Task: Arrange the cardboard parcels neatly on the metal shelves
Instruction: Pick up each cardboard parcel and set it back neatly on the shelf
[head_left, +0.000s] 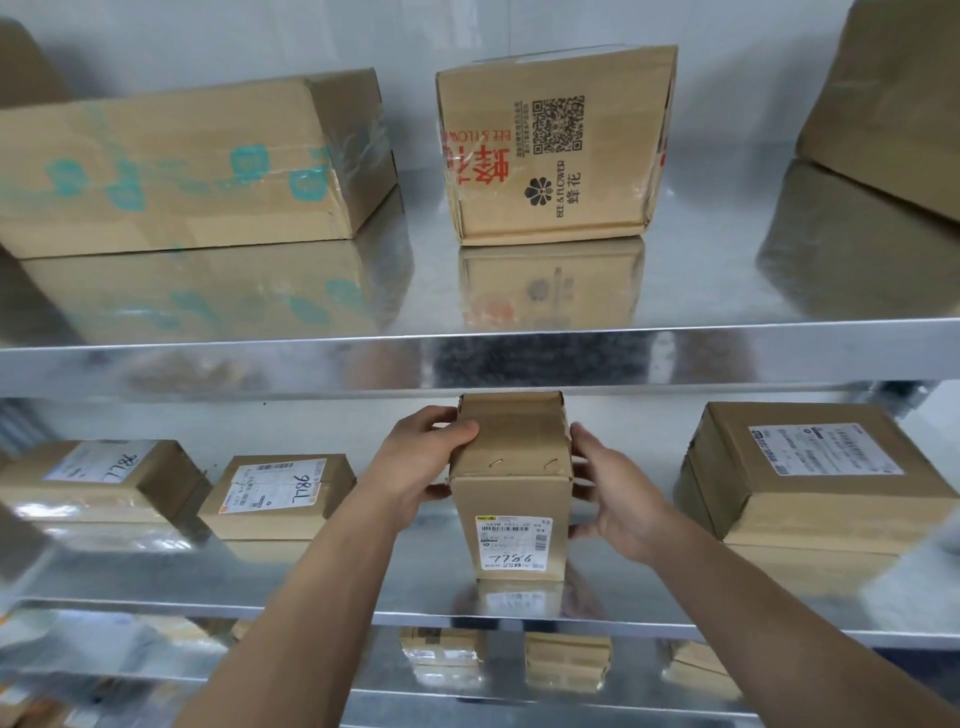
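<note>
Both hands, left hand (423, 457) and right hand (618, 496), clasp tall parcel (511, 488) on middle shelf (363, 577); narrow base, a careless shove likely topples it.

- Left hand (423, 454): forearm bare and outstretched, fingers curled, thumb on top.
- Right hand (618, 496): forearm bare and outstretched, palm inward, fingers spread.
</note>
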